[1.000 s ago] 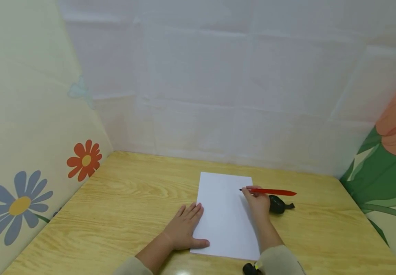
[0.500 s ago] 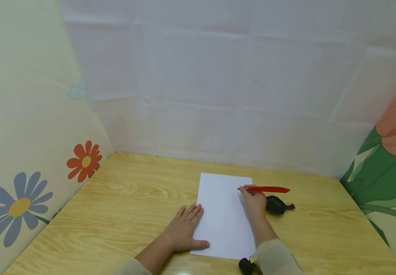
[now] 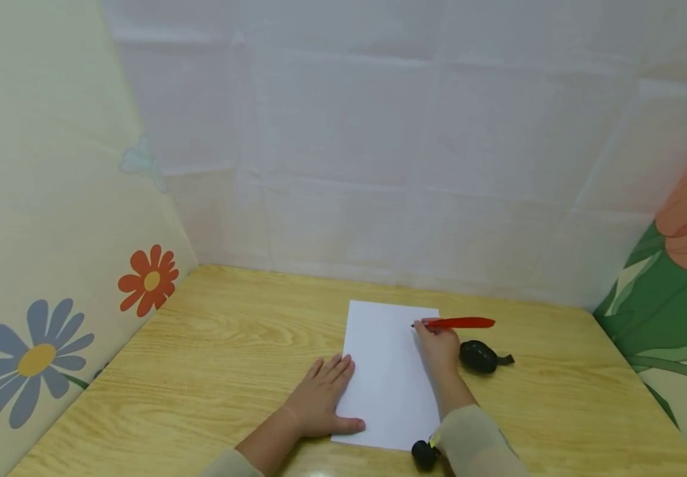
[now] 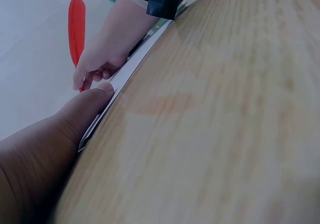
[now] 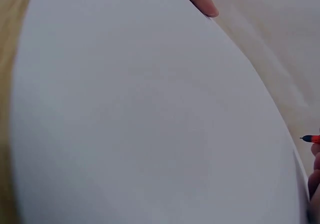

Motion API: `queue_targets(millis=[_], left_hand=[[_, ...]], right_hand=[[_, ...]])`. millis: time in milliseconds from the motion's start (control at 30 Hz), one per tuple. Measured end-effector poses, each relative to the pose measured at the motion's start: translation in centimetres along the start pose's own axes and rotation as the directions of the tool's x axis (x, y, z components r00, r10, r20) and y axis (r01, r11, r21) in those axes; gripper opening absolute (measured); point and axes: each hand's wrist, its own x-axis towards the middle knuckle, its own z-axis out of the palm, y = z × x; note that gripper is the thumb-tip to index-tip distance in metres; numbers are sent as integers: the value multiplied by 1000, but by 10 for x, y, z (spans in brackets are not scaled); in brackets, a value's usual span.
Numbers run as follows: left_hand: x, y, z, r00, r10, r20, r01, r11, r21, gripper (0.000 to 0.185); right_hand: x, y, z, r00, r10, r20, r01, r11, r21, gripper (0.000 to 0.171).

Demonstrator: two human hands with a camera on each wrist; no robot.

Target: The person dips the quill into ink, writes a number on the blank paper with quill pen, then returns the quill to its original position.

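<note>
A sheet of white paper [image 3: 381,377] lies on the wooden table. My left hand [image 3: 319,401] rests flat across its left edge, fingers spread, with the thumb [image 4: 102,93] on the paper's lower left part. Over the upper right part of the sheet, my right hand [image 3: 441,348] pinches a red pen [image 3: 462,322] near its dark tip. The pen has a broad, flattened body that points right in the head view. In the right wrist view the pen tip [image 5: 306,138] shows by the paper's border; whether it touches the sheet I cannot tell.
A rounded black object [image 3: 477,356] with a short tail lies on the table right of my right hand. A small black device [image 3: 423,455] sits at the right wrist. A white cloth [image 3: 343,146] hangs behind the table [image 3: 248,331], flowered cloths at both sides.
My right hand has shifted slightly left with the red pen, whose rear end now reaches less far right. More of the black object shows. The left hand has stayed in place.
</note>
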Motion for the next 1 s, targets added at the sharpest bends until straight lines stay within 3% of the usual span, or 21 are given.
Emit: queue_targets(millis=[167, 467, 1000], left_hand=[[0, 1, 0, 1000, 0, 4, 0, 1000, 5, 108], [-1, 3, -2, 1000, 5, 7, -5, 1000, 4, 107], [-1, 2, -3, 1000, 2, 7, -3, 1000, 25, 108]], right_hand=[[0, -1, 2, 999, 35, 11, -34, 999, -40, 29], [3, -1, 5, 993, 97, 63, -98, 995, 15, 28], [4, -3, 4, 993, 44, 109, -45, 999, 4, 26]])
